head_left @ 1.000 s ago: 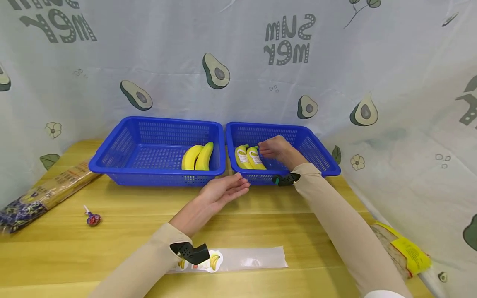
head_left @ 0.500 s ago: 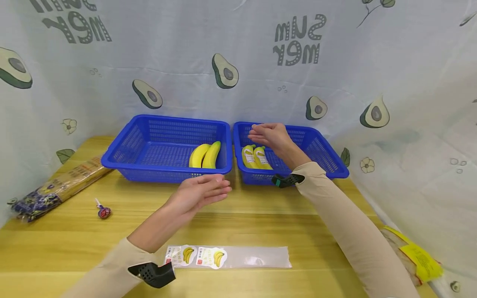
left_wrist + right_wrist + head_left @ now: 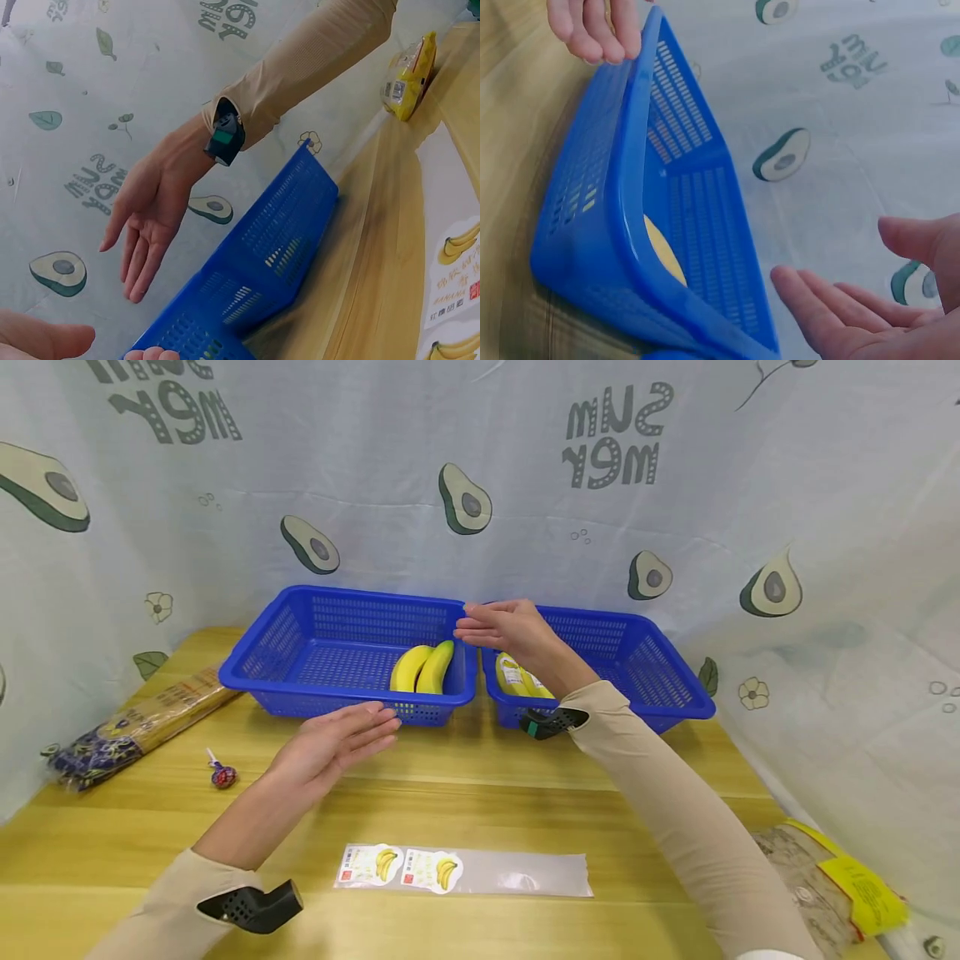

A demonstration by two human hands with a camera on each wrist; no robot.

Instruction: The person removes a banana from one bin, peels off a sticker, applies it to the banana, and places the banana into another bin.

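My left hand point(image 3: 333, 745) hovers in front of the left blue basket point(image 3: 258, 687), fingers extended and holding nothing. My right hand point(image 3: 510, 631), also with straight fingers and nothing in it, is over the adjoining rims of the two baskets. Two bananas point(image 3: 433, 670) without visible stickers lie at the right end of the left basket. In the right blue basket point(image 3: 660, 681), bananas with stickers point(image 3: 514, 677) lie at the left end, partly hidden by my right wrist. The right wrist view shows the left basket's rim point(image 3: 626, 202) below my right hand point(image 3: 870, 319).
A clear strip point(image 3: 525, 873) with two banana stickers point(image 3: 432, 870) lies at the table's front. To the left are a lollipop point(image 3: 222, 776) and a long noodle-like packet point(image 3: 142, 727). A yellow-labelled bag point(image 3: 840, 885) sits at the right edge. A printed curtain point(image 3: 375, 468) hangs behind.
Both hands have moved left: the right from over the stickered bananas to the baskets' adjoining rims, the left toward the left basket's front. The head view has shifted slightly; the bananas stay put.
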